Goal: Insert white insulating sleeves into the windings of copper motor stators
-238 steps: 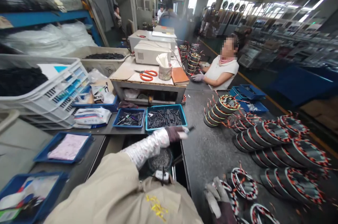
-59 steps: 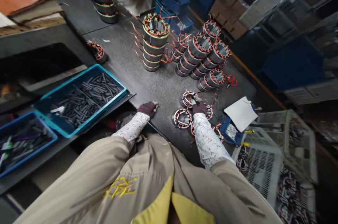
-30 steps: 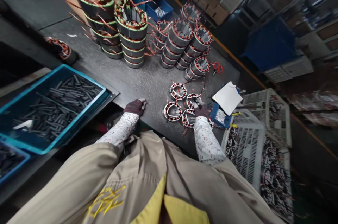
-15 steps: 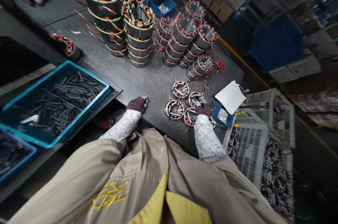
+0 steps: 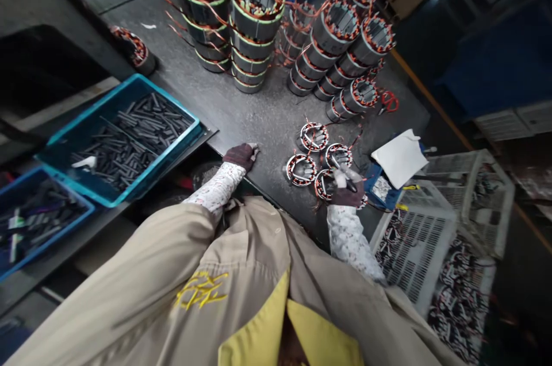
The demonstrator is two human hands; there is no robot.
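Observation:
My right hand [image 5: 348,189], in a dark glove with pale fingertips, is closed on a dark pen-like tool [image 5: 352,185]. It is over the small wire-wound stator rings on the bench; one ring [image 5: 323,184] is partly hidden by the fingers, and another shows only at its edge beside the hand. Close by lie more rings, a far one [image 5: 314,137], a left one [image 5: 301,170] and a right one [image 5: 338,155]. My left hand [image 5: 240,156], gloved alike, rests closed at the bench's near edge, apart from the rings, with nothing visible in it.
Tall stacks of wound stators [image 5: 254,27] and grey stators [image 5: 336,38] stand at the back. Red-handled scissors [image 5: 389,101] lie right of them. A teal bin [image 5: 116,80] of dark strips is left. White card [image 5: 400,158], a small blue box and grey crates [image 5: 425,228] are right.
My right hand has turned and lifted slightly off the rings, showing more of the dark tool. My left hand stays on the bench edge. The view has shifted; the other person's gloved hand is out of frame.

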